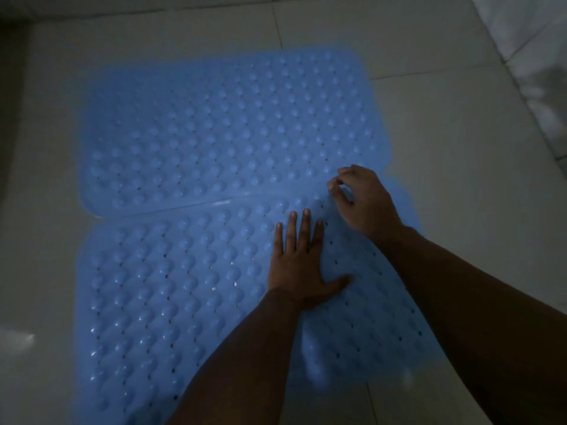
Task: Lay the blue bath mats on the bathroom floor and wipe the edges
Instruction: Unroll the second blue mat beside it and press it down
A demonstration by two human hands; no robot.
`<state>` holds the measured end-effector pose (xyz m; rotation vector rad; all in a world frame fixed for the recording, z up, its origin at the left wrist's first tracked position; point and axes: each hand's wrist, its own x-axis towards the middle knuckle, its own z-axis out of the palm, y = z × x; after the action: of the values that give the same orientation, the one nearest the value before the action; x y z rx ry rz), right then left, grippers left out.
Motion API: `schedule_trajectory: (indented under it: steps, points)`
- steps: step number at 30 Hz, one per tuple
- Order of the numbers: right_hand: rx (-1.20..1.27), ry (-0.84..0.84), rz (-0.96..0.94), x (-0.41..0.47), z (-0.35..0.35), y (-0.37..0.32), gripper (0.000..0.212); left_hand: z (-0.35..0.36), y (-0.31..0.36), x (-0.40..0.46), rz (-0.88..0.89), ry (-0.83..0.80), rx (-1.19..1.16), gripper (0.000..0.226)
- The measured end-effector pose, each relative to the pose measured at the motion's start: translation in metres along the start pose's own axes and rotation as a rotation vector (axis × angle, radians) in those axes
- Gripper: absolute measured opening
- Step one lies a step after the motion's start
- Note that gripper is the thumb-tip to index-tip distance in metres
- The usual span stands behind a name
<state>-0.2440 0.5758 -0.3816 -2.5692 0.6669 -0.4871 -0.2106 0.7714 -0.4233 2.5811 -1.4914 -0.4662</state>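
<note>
My left hand (pixel 299 268) lies flat on the near blue bath mat (pixel 171 296), fingers straight and spread, thumb out to the right, grip released and pressing down just right of the frame's centre. That mat covers the lower half of the frame, flat on the pale tiled floor (pixel 454 142), its bumps and small holes catching glints of light. Just above and to the right, my right hand (pixel 363 200) is bent at the knuckles, its fingertips pinching the near mat's top edge where it meets the far blue bath mat (pixel 221 130). The far mat lies flat in the upper middle of the frame, its lower edge touching or slightly overlapping the near one. A white tiled wall (pixel 534 41) rises at the upper right.
</note>
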Motion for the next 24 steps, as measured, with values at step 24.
schedule_trajectory:
  steps: [24]
  points:
    - [-0.373, -0.26, 0.075, -0.108, 0.131, -0.094, 0.085, -0.012, -0.115, -0.029, -0.343, 0.172, -0.024, 0.056]
